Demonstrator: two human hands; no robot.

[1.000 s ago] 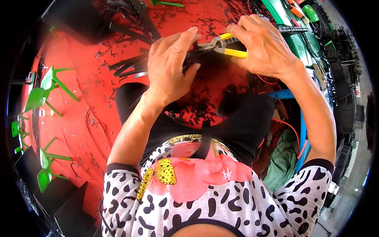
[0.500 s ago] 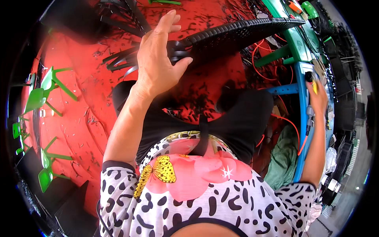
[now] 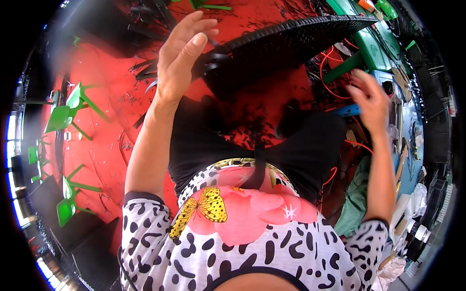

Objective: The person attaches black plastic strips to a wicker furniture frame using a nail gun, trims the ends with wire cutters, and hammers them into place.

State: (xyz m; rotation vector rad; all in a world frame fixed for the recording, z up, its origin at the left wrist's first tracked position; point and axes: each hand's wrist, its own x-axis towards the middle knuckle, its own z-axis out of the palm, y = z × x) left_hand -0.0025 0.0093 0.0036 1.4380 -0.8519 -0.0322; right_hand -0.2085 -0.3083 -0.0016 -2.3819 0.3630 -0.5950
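A black woven rattan panel, curved along its upper rim, stands in front of my knees. Loose black strips stick out at its left end. My left hand is raised before that end with thumb and fingers apart, holding nothing that shows; whether it touches the panel cannot be made out. To the right, my right hand is in the air beside the blue table, somewhat blurred. Its fingers are spread and it looks bare. A small black object shows on the table just behind this hand.
Red floor covering is littered with black strip scraps. Green chairs stand at the left. An orange hose loops under a green bench at the right. Green cloth hangs by the table, near a clear plastic bag.
My right hand has let go of the yellow-and-black tool at the blue table and come up and to the left. My left hand remains open by the panel, its fingers slightly more curled.
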